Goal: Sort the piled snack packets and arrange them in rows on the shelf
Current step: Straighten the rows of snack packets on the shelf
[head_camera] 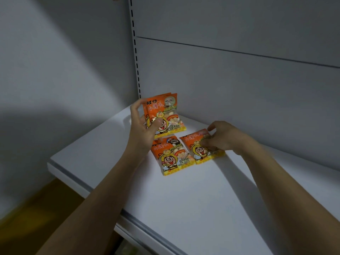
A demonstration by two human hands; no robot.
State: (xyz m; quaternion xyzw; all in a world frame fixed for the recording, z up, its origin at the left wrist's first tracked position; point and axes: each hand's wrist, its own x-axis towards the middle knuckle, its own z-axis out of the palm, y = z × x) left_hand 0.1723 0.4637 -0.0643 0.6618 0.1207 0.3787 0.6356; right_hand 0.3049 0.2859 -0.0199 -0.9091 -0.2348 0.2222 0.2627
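Observation:
My left hand (142, 126) grips a small stack of orange snack packets (166, 112), held upright near the shelf's back left corner. One orange packet (172, 155) lies flat on the white shelf (184, 196) just in front of that stack. A second flat packet (197, 150) lies to its right, and my right hand (223, 138) rests on it with curled fingertips pinching its upper right part. All packets show a cartoon bee character and a yellow bottom edge.
The shelf's grey back panel (239, 85) rises behind the packets, with a slotted upright (135, 52) at the left. A plain wall stands to the left. The shelf's front edge (88, 190) runs diagonally, with brown floor below.

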